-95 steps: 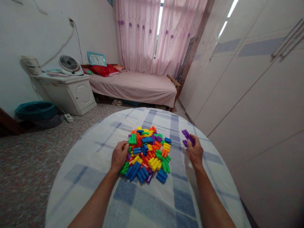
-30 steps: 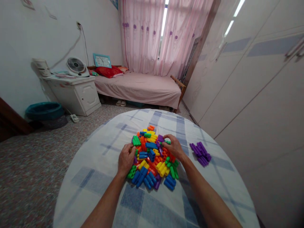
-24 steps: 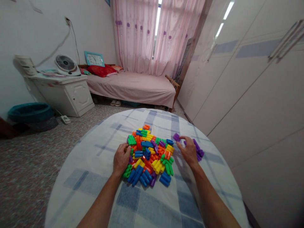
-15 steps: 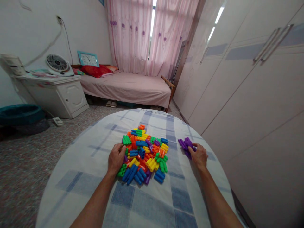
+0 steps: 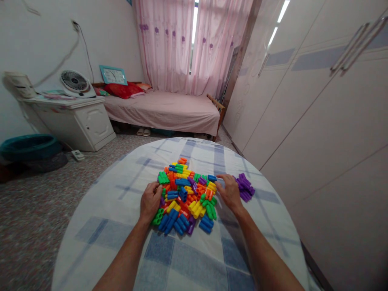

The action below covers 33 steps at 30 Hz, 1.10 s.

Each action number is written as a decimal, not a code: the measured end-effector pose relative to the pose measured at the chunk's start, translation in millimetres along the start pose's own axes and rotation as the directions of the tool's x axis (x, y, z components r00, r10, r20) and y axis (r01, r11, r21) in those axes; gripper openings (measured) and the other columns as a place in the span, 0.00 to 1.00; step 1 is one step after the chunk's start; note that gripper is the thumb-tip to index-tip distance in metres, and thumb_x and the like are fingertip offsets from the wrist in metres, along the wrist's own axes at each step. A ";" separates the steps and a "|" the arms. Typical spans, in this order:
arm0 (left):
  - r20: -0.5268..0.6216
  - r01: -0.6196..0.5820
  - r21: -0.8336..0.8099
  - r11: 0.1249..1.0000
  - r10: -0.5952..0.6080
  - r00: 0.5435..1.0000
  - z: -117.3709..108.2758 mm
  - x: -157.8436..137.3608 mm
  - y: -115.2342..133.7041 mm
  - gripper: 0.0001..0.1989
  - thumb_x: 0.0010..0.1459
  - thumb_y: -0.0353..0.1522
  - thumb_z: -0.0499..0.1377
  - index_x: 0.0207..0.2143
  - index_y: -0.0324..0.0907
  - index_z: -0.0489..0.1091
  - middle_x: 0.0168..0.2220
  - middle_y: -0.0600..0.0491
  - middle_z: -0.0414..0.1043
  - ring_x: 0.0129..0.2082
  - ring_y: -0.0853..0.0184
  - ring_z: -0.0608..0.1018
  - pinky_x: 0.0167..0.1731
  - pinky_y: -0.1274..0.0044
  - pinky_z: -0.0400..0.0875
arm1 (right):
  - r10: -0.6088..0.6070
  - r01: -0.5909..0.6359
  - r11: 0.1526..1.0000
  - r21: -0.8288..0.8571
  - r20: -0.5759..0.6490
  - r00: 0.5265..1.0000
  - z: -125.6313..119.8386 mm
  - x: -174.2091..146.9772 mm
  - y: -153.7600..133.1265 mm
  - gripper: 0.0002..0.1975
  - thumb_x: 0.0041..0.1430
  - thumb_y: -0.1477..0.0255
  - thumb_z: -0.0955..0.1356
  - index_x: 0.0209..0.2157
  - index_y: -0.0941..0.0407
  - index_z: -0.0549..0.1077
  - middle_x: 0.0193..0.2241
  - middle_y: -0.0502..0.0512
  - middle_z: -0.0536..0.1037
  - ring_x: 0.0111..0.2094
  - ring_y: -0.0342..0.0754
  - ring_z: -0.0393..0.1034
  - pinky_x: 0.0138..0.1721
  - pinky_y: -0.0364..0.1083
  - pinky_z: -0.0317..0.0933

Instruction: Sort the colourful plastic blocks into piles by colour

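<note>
A heap of plastic tube-shaped building blocks [image 5: 184, 194] in blue, green, yellow, orange, red and purple lies mid-table. At its left edge rests my left hand [image 5: 150, 201], fingers loosely bent against the blocks near a green one [image 5: 163, 178]. I see no block lifted in it; its fingertips are partly hidden. My right hand [image 5: 229, 193] reaches the heap's right side, thumb and forefinger apart, near a blue block [image 5: 211, 178] and a yellow block [image 5: 211, 186]. Just right of that hand sits a small separate group of purple blocks [image 5: 245, 188].
The round table wears a white and blue checked cloth [image 5: 188, 262]. Beyond it stands a bed [image 5: 163, 109] with a pink sheet. White wardrobes [image 5: 318, 133] rise close on the right. A white cabinet [image 5: 91, 125] and a teal bin [image 5: 28, 147] are at left.
My right hand has left the purple blocks and moved left to the mixed heap, its fingers now spread. My left hand stays against the heap. The view has shifted slightly.
</note>
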<state>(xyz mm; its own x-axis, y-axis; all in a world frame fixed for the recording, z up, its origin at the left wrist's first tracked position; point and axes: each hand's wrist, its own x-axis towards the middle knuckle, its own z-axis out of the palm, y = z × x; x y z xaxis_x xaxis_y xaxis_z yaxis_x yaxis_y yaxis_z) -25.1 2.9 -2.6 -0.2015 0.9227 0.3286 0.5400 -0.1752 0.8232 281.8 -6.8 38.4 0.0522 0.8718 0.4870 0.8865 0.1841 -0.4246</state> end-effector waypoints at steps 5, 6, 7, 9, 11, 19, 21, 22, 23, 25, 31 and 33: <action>-0.004 -0.004 -0.009 1.000 0.004 1.000 -1.0 -0.2 0.7 0.16 0.56 0.41 0.49 0.35 0.42 0.71 0.39 0.50 0.72 0.40 0.63 0.75 0.41 0.74 0.68 | 0.033 -0.021 0.996 -0.083 0.140 0.990 29.2 10.3 -44.2 0.12 0.55 0.67 0.66 0.41 0.54 0.73 0.42 0.57 0.75 0.48 0.55 0.64 0.47 0.52 0.54; -0.002 -0.007 -0.012 1.000 0.007 1.000 -1.0 -0.2 0.7 0.16 0.56 0.41 0.49 0.35 0.42 0.71 0.39 0.50 0.72 0.40 0.63 0.75 0.41 0.74 0.68 | 0.048 -0.031 0.994 -0.108 0.159 0.986 32.5 11.8 -48.4 0.12 0.54 0.67 0.67 0.41 0.53 0.73 0.42 0.57 0.76 0.47 0.55 0.64 0.46 0.51 0.54; 0.000 -0.010 -0.015 1.000 0.010 1.000 -0.9 -0.2 0.7 0.16 0.56 0.41 0.49 0.35 0.42 0.71 0.38 0.50 0.72 0.40 0.63 0.74 0.41 0.74 0.68 | 0.066 -0.043 0.990 -0.133 0.177 0.982 34.8 13.2 -51.5 0.12 0.54 0.68 0.67 0.41 0.53 0.73 0.41 0.57 0.76 0.47 0.55 0.65 0.45 0.51 0.54; 0.006 -0.014 -0.015 1.000 0.014 1.000 -0.6 -0.2 0.5 0.16 0.56 0.41 0.49 0.35 0.41 0.71 0.38 0.50 0.72 0.40 0.63 0.74 0.41 0.73 0.68 | 0.106 -0.069 0.982 -0.178 0.207 0.972 37.2 15.5 -55.0 0.12 0.54 0.68 0.67 0.41 0.53 0.74 0.40 0.56 0.76 0.45 0.53 0.65 0.44 0.50 0.54; 0.007 -0.008 -0.008 1.000 0.008 1.000 -0.3 -0.2 0.5 0.16 0.56 0.41 0.49 0.35 0.41 0.71 0.38 0.50 0.72 0.40 0.64 0.74 0.41 0.74 0.67 | 0.146 -0.098 0.972 -0.213 0.222 0.964 37.3 16.8 -56.1 0.12 0.55 0.67 0.66 0.42 0.53 0.74 0.39 0.55 0.77 0.44 0.52 0.66 0.43 0.49 0.54; 0.003 -0.002 0.003 1.000 0.002 1.000 0.1 0.0 0.0 0.15 0.56 0.41 0.49 0.35 0.41 0.71 0.38 0.51 0.71 0.39 0.64 0.74 0.41 0.74 0.67 | 0.099 -0.060 0.986 -0.153 0.256 0.962 32.2 12.8 -49.2 0.11 0.56 0.70 0.65 0.41 0.53 0.74 0.40 0.55 0.77 0.46 0.50 0.65 0.45 0.46 0.53; 0.012 -0.001 -0.002 1.000 0.001 1.000 0.2 0.2 -0.6 0.15 0.56 0.41 0.49 0.35 0.42 0.71 0.38 0.51 0.71 0.39 0.64 0.73 0.41 0.74 0.66 | 0.086 -0.057 0.991 -0.122 0.243 0.966 30.6 11.9 -45.9 0.12 0.55 0.71 0.66 0.41 0.53 0.74 0.40 0.54 0.77 0.45 0.50 0.66 0.45 0.46 0.53; 0.016 0.000 -0.007 1.000 0.000 1.000 0.3 0.2 -0.9 0.16 0.57 0.41 0.49 0.35 0.41 0.71 0.38 0.51 0.71 0.39 0.64 0.73 0.42 0.74 0.66 | 0.079 -0.056 0.993 -0.107 0.225 0.971 28.7 12.1 -43.2 0.11 0.55 0.71 0.65 0.41 0.53 0.74 0.40 0.54 0.77 0.45 0.49 0.66 0.45 0.46 0.53; 0.020 0.002 -0.013 1.000 -0.002 1.000 0.3 0.3 -1.1 0.16 0.57 0.41 0.49 0.36 0.41 0.71 0.38 0.51 0.71 0.40 0.64 0.73 0.42 0.73 0.66 | 0.074 -0.055 0.994 -0.098 0.194 0.978 25.7 13.0 -39.5 0.11 0.55 0.71 0.65 0.40 0.53 0.74 0.39 0.54 0.77 0.44 0.49 0.66 0.45 0.46 0.53; 0.023 0.003 -0.023 1.000 -0.003 1.000 0.2 0.4 -1.3 0.16 0.57 0.41 0.49 0.36 0.41 0.71 0.38 0.50 0.71 0.40 0.64 0.73 0.42 0.73 0.66 | 0.081 -0.068 0.990 -0.122 0.104 0.991 15.8 17.2 -27.8 0.10 0.56 0.70 0.65 0.39 0.54 0.75 0.39 0.54 0.77 0.43 0.49 0.66 0.45 0.46 0.53; 0.018 0.010 -0.019 1.000 -0.010 1.000 -0.4 0.1 -0.6 0.16 0.56 0.42 0.49 0.36 0.41 0.71 0.39 0.50 0.71 0.41 0.63 0.74 0.43 0.73 0.66 | 0.246 -0.246 0.872 -0.423 -0.055 0.968 -25.1 38.9 31.1 0.11 0.57 0.69 0.64 0.38 0.56 0.75 0.39 0.59 0.77 0.44 0.53 0.65 0.42 0.49 0.52; 0.015 0.012 -0.018 1.000 -0.012 1.000 -0.4 0.1 -0.3 0.16 0.56 0.42 0.49 0.36 0.41 0.71 0.39 0.50 0.71 0.41 0.63 0.74 0.43 0.73 0.67 | 0.296 -0.270 0.825 -0.497 -0.027 0.955 -32.2 42.1 48.0 0.11 0.57 0.68 0.63 0.38 0.56 0.75 0.39 0.61 0.77 0.44 0.54 0.65 0.41 0.49 0.52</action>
<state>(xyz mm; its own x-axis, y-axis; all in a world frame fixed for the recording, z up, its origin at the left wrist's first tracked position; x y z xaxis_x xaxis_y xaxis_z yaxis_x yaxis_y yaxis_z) -25.6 2.8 -2.6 -0.1957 0.9299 0.3116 0.5223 -0.1701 0.8356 341.4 24.2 63.0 0.3249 0.8748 0.3594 0.9455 -0.3092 -0.1023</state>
